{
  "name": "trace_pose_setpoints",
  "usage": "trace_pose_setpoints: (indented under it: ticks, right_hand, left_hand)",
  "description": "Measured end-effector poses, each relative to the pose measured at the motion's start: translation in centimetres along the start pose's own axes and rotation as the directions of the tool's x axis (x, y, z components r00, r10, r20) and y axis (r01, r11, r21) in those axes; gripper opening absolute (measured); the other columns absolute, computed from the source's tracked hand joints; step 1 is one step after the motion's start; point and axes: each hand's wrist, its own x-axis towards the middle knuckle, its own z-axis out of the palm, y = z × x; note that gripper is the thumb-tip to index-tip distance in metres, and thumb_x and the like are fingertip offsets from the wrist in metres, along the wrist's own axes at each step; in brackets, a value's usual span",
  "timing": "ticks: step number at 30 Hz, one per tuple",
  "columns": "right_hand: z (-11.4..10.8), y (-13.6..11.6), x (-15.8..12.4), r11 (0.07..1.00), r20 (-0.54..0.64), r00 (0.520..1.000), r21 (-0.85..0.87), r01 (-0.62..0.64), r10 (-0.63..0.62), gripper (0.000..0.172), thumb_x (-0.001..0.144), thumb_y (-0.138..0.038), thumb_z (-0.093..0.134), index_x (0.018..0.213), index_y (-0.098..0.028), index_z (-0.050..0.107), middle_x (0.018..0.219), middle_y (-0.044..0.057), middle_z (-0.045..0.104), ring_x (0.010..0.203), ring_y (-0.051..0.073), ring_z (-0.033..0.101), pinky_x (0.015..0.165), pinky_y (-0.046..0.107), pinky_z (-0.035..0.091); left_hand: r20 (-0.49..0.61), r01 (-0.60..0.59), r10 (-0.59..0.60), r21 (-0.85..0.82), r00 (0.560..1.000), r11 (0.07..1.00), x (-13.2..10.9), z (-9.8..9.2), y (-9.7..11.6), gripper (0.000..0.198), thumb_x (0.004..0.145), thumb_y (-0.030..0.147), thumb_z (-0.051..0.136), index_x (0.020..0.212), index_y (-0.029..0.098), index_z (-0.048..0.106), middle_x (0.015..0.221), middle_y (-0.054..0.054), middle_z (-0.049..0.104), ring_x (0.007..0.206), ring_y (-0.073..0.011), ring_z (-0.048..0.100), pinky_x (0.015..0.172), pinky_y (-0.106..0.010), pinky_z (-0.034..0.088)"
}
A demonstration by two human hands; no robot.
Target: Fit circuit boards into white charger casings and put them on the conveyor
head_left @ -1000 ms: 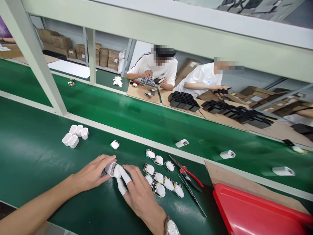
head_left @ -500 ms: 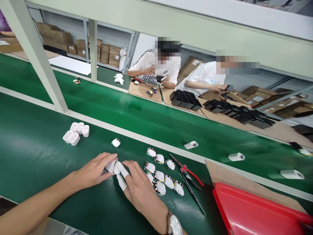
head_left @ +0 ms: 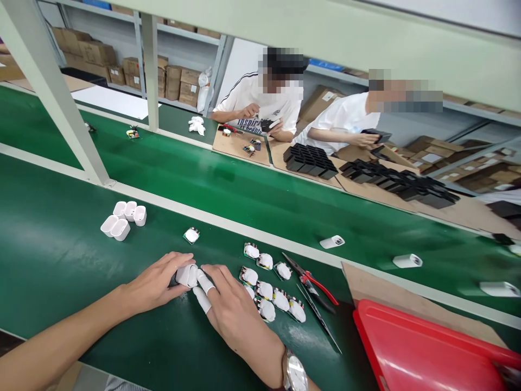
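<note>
My left hand and my right hand meet on the green mat around a small white charger housing. Both pinch it from opposite sides. White finger cots cover my right thumb and forefinger. Just right of my hands lie several small circuit boards with white caps. One more such board lies alone above my left hand. A cluster of empty white housings stands at the left.
Red-handled pliers and thin tweezers lie right of the boards. A red bin on cardboard fills the lower right. Finished white chargers ride the conveyor belt. Two people work across it beside black trays.
My hands have stayed together on the white housing, closing slightly tighter. The chargers on the belt have drifted to the right.
</note>
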Motion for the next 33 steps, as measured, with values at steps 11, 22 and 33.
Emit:
trace_pose_setpoints:
  ticks: [11,22,33]
  right_hand:
    - [-0.7,0.5,-0.2,0.999,-0.023,0.999,-0.005,0.048,-0.048,0.018,0.085,0.0,0.055,0.085,-0.017,0.057,0.129,0.021,0.059,0.116,0.035,0.057,0.09,0.048,0.064]
    - [1.5,0.5,-0.3,0.982,-0.104,0.995,0.188,0.016,0.003,0.011,0.102,-0.014,0.058,0.112,-0.014,0.062,0.128,0.018,0.063,0.115,0.032,0.06,0.093,0.051,0.062]
    - [2.5,-0.7,-0.5,0.978,-0.147,0.983,0.19,-0.081,0.11,0.015,0.106,-0.02,0.057,0.119,-0.015,0.062,0.124,0.017,0.067,0.108,0.03,0.065,0.089,0.048,0.064]
  left_hand:
    - [-0.024,0.016,-0.018,-0.051,1.0,0.999,-0.3,0.5,-0.4,0.066,0.101,0.028,0.066,0.157,0.033,0.033,0.144,-0.009,0.062,0.132,-0.0259,0.063,0.107,-0.045,0.058]
    - [0.122,0.15,-0.131,-0.162,0.984,0.975,-0.4,0.2,0.3,0.07,0.1,0.025,0.064,0.16,0.035,0.027,0.152,-0.008,0.06,0.14,-0.0259,0.059,0.115,-0.048,0.051]
    - [0.164,0.236,-0.206,-0.193,0.965,0.952,-0.2,0.1,0.7,0.065,0.099,0.025,0.062,0.154,0.031,0.028,0.155,-0.01,0.059,0.145,-0.0252,0.055,0.117,-0.05,0.049]
